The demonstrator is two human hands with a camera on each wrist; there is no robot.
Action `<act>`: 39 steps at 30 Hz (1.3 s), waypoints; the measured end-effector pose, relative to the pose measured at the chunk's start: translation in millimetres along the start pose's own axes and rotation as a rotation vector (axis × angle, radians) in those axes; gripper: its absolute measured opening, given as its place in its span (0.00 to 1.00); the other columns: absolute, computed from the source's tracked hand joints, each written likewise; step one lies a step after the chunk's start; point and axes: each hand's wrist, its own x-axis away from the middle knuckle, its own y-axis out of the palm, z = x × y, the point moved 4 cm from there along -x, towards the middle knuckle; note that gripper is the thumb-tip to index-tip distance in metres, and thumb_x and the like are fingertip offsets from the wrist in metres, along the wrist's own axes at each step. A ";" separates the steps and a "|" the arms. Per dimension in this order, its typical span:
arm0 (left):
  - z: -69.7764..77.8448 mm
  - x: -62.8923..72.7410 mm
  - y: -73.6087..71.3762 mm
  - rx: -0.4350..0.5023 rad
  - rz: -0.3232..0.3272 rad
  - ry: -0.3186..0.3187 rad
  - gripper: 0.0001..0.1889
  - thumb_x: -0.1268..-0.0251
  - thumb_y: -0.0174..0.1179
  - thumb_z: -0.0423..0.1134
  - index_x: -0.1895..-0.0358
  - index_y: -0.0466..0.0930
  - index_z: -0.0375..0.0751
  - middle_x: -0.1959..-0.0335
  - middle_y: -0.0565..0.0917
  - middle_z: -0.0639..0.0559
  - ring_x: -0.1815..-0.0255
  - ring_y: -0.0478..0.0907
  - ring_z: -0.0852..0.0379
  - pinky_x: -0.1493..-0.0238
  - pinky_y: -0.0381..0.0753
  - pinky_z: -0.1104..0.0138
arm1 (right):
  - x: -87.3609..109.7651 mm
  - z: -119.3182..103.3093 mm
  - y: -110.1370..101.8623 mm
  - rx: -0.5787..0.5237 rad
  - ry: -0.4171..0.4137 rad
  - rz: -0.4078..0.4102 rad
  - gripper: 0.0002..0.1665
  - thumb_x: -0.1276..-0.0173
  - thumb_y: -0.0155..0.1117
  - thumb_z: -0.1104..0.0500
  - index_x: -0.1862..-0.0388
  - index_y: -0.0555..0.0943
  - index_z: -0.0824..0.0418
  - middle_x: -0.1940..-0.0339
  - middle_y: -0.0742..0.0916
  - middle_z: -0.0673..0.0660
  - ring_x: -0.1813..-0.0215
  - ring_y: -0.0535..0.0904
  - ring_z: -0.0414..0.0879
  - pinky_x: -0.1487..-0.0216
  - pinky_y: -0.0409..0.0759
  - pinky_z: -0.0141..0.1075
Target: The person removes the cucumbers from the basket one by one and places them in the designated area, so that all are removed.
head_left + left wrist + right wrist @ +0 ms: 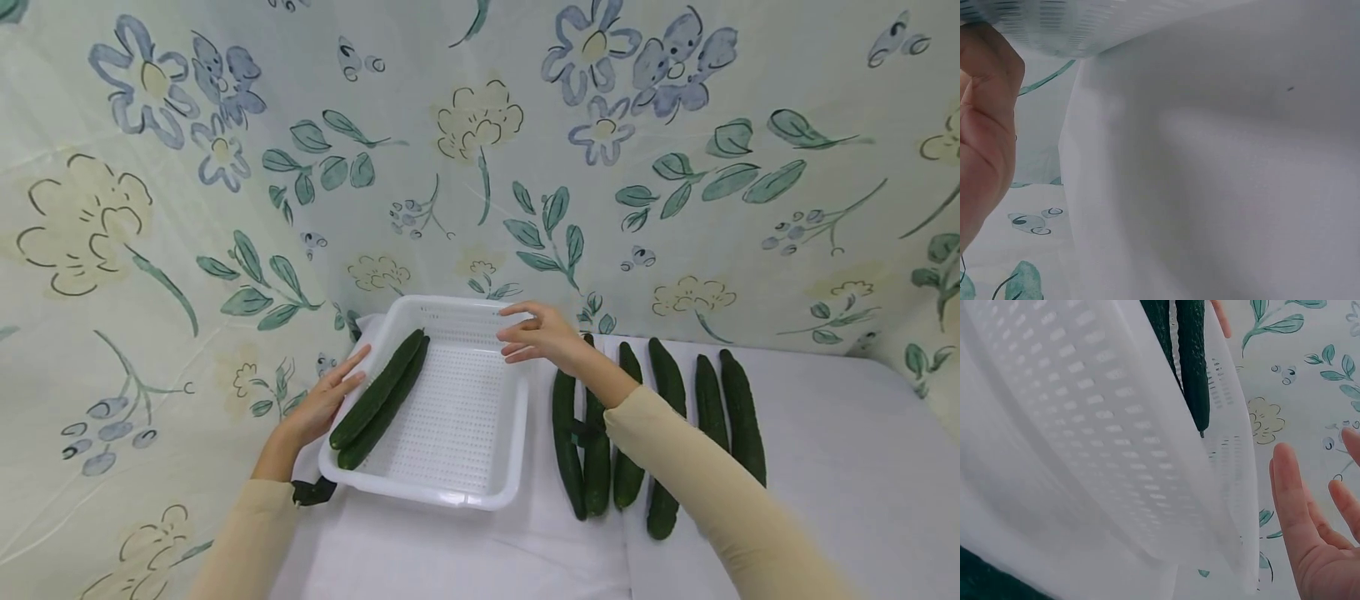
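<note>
A white perforated plastic basket [457, 497] sits at the left of the table, with two dark green cucumbers [378, 392] side by side along its left wall. My left hand [322, 410] touches the outside of that wall with extended fingers; in the left wrist view the hand [988, 125] is just under the basket's slotted base [1085, 28]. Over the basket's far right corner hovers my right hand [543, 335], fingers spread and nothing in them. In the right wrist view this hand [1316, 531] is apart from the basket wall [1116, 425].
Right of the basket, several cucumbers [663, 517] lie roughly parallel on the white cloth-covered table [847, 450], some partly hidden by my right forearm. A floral curtain [420, 192] hangs behind the table and along its left side.
</note>
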 end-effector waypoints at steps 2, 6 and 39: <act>0.0 0.1 0.1 0.002 0.001 -0.001 0.30 0.17 0.43 0.47 0.19 0.46 0.60 0.19 0.40 0.48 0.24 0.49 0.38 0.33 0.57 0.42 | -3.5 0.0 7.2 -0.023 0.001 -0.016 0.31 0.30 0.65 0.66 0.30 0.69 0.66 0.46 0.82 0.74 0.52 0.84 0.66 0.52 0.82 0.52; -0.5 -0.2 -0.1 0.016 -0.005 0.005 0.30 0.17 0.43 0.46 0.19 0.46 0.59 0.18 0.39 0.49 0.23 0.47 0.40 0.32 0.55 0.42 | -10.9 0.9 21.9 -0.052 0.016 -0.032 0.32 0.30 0.66 0.66 0.30 0.69 0.66 0.48 0.84 0.71 0.52 0.84 0.66 0.52 0.83 0.51; -3.4 -0.2 0.5 0.057 -0.011 0.001 0.31 0.18 0.44 0.46 0.19 0.46 0.60 0.19 0.42 0.47 0.26 0.54 0.40 0.37 0.68 0.54 | -56.3 30.0 132.2 -0.162 0.124 -0.066 0.34 0.30 0.67 0.63 0.28 0.68 0.64 0.48 0.81 0.68 0.45 0.77 0.73 0.48 0.80 0.54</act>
